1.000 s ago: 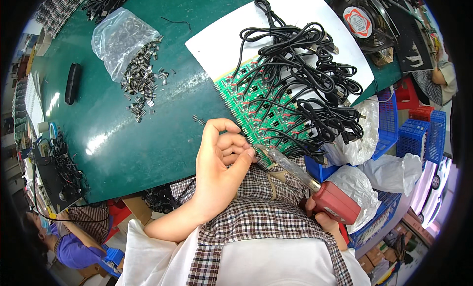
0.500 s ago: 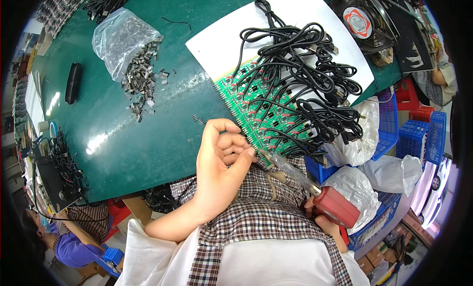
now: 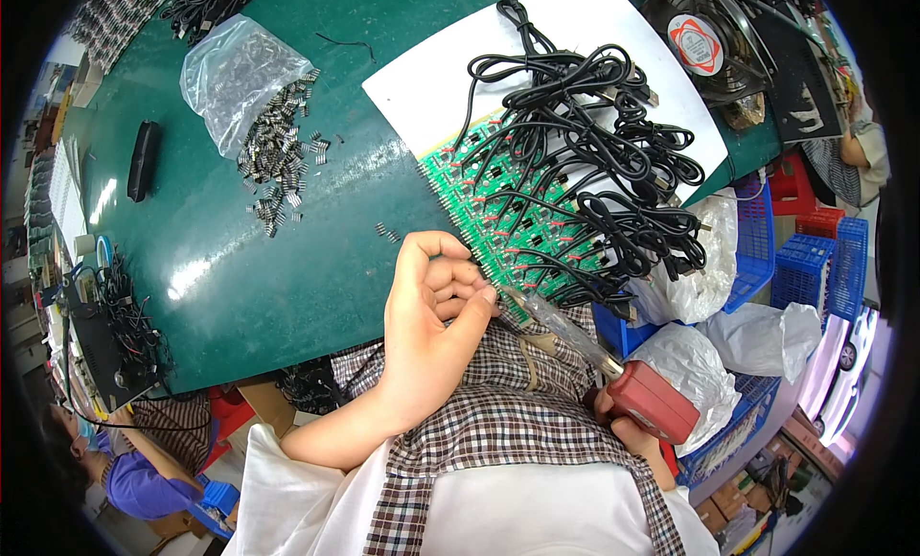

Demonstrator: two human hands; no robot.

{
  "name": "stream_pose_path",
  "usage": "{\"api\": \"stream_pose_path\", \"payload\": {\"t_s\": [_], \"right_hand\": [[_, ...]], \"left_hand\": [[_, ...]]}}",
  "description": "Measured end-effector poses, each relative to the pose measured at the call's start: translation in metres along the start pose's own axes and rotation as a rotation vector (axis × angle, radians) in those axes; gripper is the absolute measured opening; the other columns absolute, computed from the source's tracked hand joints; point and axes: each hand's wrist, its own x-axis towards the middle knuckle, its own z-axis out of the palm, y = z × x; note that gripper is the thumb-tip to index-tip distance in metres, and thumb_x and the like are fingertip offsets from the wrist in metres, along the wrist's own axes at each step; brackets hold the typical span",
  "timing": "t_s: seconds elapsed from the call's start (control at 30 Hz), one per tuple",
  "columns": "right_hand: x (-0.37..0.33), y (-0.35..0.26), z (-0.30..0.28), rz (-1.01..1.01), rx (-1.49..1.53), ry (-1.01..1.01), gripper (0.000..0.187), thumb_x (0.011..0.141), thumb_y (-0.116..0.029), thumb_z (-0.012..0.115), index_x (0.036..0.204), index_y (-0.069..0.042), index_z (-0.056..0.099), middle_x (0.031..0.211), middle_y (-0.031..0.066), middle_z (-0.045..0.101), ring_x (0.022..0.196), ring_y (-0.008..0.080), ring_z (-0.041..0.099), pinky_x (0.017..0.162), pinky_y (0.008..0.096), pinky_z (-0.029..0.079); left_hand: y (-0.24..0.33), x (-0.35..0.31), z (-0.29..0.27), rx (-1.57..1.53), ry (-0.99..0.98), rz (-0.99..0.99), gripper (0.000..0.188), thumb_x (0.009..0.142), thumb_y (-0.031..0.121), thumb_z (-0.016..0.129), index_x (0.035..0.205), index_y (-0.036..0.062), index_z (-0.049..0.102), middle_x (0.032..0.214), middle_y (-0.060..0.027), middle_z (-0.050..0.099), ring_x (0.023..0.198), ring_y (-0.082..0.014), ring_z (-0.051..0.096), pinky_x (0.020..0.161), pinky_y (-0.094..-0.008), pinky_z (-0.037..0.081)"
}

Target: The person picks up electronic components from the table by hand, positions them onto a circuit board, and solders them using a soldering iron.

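Green, glossy tabletop (image 3: pixel 307 297) lies at nine o'clock from my left hand (image 3: pixel 433 316), curled narrow, on what I cannot tell, beside green, pin-edged circuit boards (image 3: pixel 494 232) at one o'clock. At four o'clock my right hand (image 3: pixel 640 443) grips a red, boxy-handled, metal-shafted tool (image 3: pixel 655 403); I'd steady its tip, clear of my left thumb. At that hand's twelve o'clock, a black fan (image 3: pixel 740 40) bears a printed red-and-white label (image 3: pixel 695 46).

Lowered the soldering iron (image 3: pixel 610 366) very slightly since a second ago, bringing its red handle (image 3: pixel 655 403) a touch nearer the view's lower edge.
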Motion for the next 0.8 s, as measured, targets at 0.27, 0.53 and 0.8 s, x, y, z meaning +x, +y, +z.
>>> {"api": "stream_pose_path", "payload": {"t_s": [0.27,0.53,0.8], "right_hand": [[0.009,-0.013,-0.004,-0.004,0.038,-0.033,0.046,0.069,-0.035,0.069,0.098,-0.002,0.060,0.090,0.0136,0.063,0.076,0.0291,0.063,0.067,0.0338,0.050],[0.016,-0.029,-0.005,0.006,-0.123,-0.099,0.034,0.077,-0.039,0.059,0.080,-0.006,0.063,0.074,-0.0002,0.064,0.065,0.0215,0.060,0.064,0.0301,0.049],[0.028,-0.043,0.001,0.083,0.003,-0.028,0.042,0.078,-0.045,0.059,0.081,-0.004,0.062,0.067,0.0004,0.062,0.057,0.0175,0.058,0.055,0.0269,0.045]], "left_hand": [[0.001,-0.001,-0.002,0.032,-0.001,0.010,0.033,0.079,-0.009,0.051,0.105,0.0042,0.035,0.083,-0.0061,0.053,0.074,-0.0096,0.054,0.066,-0.0231,0.049],[0.023,0.012,-0.047,0.841,0.261,0.232,0.032,0.070,-0.005,0.064,0.098,0.0012,0.052,0.082,-0.0028,0.053,0.057,-0.0054,0.044,0.053,-0.0175,0.037],[0.027,0.030,-0.060,1.039,0.221,0.338,0.014,0.068,-0.003,0.064,0.080,-0.0001,0.057,0.071,-0.0042,0.047,0.056,-0.0121,0.041,0.053,-0.0256,0.036]]}}
